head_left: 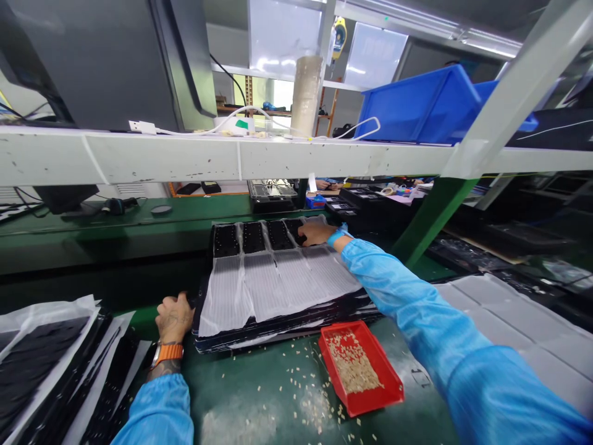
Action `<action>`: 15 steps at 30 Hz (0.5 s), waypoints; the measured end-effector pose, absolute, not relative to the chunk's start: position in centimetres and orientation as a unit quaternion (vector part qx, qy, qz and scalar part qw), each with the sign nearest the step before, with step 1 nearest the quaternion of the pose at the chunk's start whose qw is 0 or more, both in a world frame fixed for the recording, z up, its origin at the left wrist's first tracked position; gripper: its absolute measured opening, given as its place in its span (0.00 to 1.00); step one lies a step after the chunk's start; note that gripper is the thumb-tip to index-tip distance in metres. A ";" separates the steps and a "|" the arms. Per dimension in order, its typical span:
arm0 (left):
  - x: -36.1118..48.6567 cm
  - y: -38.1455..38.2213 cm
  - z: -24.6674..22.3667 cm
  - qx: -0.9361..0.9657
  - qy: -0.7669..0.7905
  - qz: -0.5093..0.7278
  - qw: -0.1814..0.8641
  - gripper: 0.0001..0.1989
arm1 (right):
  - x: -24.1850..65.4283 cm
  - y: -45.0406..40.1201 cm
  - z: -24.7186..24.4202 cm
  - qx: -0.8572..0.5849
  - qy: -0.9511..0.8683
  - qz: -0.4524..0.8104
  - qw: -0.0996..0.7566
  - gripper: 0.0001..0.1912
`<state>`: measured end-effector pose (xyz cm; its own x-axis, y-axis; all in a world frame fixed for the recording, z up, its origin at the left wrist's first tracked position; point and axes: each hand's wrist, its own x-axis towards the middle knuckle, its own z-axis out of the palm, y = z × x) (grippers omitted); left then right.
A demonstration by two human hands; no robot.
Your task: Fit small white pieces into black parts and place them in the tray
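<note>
A stack of black trays [282,321] lies on the green bench, its top lined with white sheets [278,281]. Several black pieces [253,237] show in the back row of compartments. My right hand [315,233] reaches to the back right compartment, fingers bent down at a black piece; what the fingertips hold, if anything, is hidden. Beside the stack's left edge rests my left hand [174,315], its fingers curled, their tips out of clear view. A red bin [393,386] of small pale chips sits in front of the stack.
More trays with white sheets stand at the left [41,358] and right [523,327]. Loose chips are scattered on the green bench [241,395]. A white shelf beam [278,162] crosses above, carrying a blue bin [417,108]. A slanted post [430,210] rises at the right.
</note>
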<state>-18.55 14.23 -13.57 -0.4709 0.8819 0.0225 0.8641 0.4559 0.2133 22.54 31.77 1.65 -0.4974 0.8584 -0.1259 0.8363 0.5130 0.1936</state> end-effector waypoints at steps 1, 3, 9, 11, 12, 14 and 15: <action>-18.6 14.2 -13.5 0.518 0.848 0.095 0.051 0.25 | 22.3 31.8 1.7 0.490 0.863 0.058 0.107 0.16; -18.7 14.1 -13.3 0.531 0.840 0.093 0.061 0.25 | 21.9 31.6 1.6 0.493 0.860 0.068 0.111 0.16; -18.9 14.2 -13.1 0.552 0.824 0.086 0.095 0.26 | 21.3 31.2 1.5 0.511 0.848 0.075 0.119 0.17; -19.1 14.3 -13.0 0.563 0.815 0.085 0.108 0.26 | 21.1 31.3 1.6 0.513 0.847 0.071 0.120 0.16; -19.1 14.3 -13.0 0.568 0.811 0.085 0.114 0.27 | 21.1 31.3 1.6 0.513 0.847 0.069 0.118 0.15; -19.3 14.3 -13.0 0.575 0.804 0.090 0.122 0.29 | 21.0 31.3 1.6 0.512 0.849 0.068 0.111 0.15; -19.3 14.2 -13.0 0.575 0.803 0.094 0.124 0.29 | 21.0 31.3 1.6 0.510 0.851 0.069 0.105 0.15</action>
